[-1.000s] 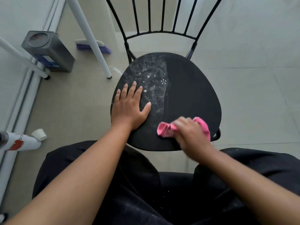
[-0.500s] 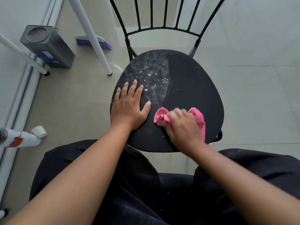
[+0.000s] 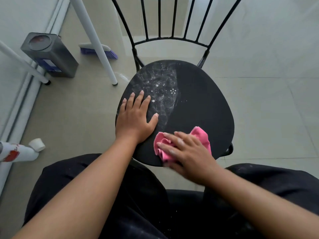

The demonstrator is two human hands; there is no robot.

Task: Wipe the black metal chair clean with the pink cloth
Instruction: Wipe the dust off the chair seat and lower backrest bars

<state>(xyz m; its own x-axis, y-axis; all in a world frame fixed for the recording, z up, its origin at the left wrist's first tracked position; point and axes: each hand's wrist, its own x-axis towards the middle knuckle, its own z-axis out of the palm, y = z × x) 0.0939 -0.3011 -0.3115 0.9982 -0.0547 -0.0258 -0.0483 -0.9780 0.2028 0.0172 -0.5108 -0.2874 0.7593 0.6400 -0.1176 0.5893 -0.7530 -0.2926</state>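
Note:
The black metal chair (image 3: 203, 100) stands in front of me, its rounded seat facing up and its barred backrest at the far side. White dusty smears cover the left part of the seat; the right part looks plain black. My left hand (image 3: 136, 118) lies flat on the seat's left edge, fingers spread, holding nothing. My right hand (image 3: 186, 152) presses the crumpled pink cloth (image 3: 201, 135) onto the near edge of the seat; the cloth sticks out on both sides of the hand.
A grey metal can (image 3: 50, 54) stands on the tiled floor at the left. White table legs (image 3: 96, 42) slant down beside the chair, with a purple-bristled broom head (image 3: 98, 50) behind them. A white bottle with red marks (image 3: 20, 151) lies at the left edge.
My right hand has slid the pink cloth back and forth along the near part of the seat, ending nearer the front edge. My left hand has stayed in place.

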